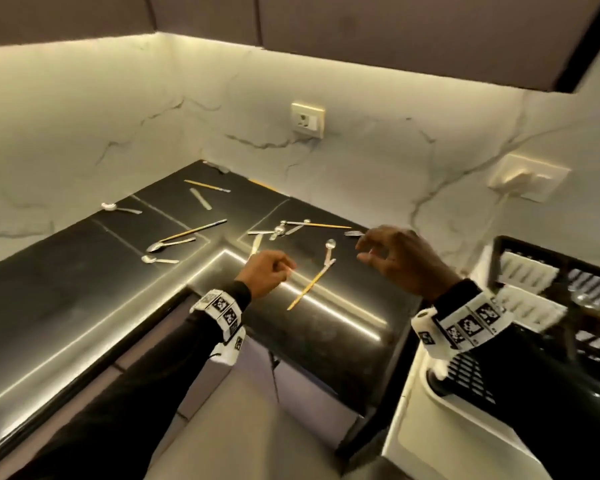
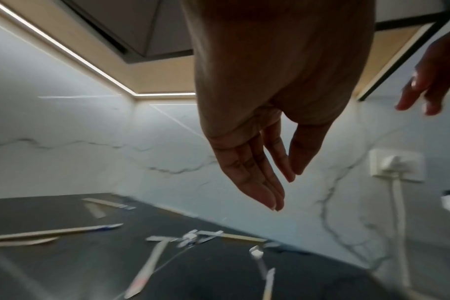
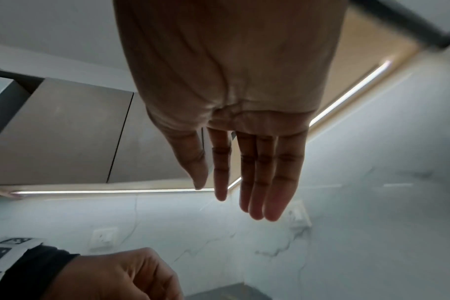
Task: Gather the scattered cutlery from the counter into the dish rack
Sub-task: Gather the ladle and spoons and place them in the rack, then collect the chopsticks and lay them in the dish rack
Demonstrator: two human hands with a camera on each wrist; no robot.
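Observation:
Cutlery lies scattered over the black counter (image 1: 66, 289). A yellow-handled piece (image 1: 310, 280) and a spoon (image 1: 329, 249) lie between my hands, and a fork (image 1: 353, 233) sits just left of my right fingertips. A tangled cluster (image 1: 284, 230) lies behind them, with more spoons (image 1: 158, 247) and a knife (image 1: 200, 198) further left. My left hand (image 1: 286, 270) hovers above the counter holding nothing, fingers relaxed in the left wrist view (image 2: 287, 188). My right hand (image 1: 364, 251) is also empty, fingers straight (image 3: 229, 203). The dish rack (image 1: 534, 251) stands at the right.
A marble-patterned wall (image 1: 378, 150) with a socket (image 1: 308, 119) and a plugged-in switch plate (image 1: 529, 176) backs the counter. Upper cabinets (image 1: 361, 29) hang overhead. A white appliance top (image 1: 416, 410) sits under the rack, and the floor (image 1: 239, 427) lies below the counter's inner corner.

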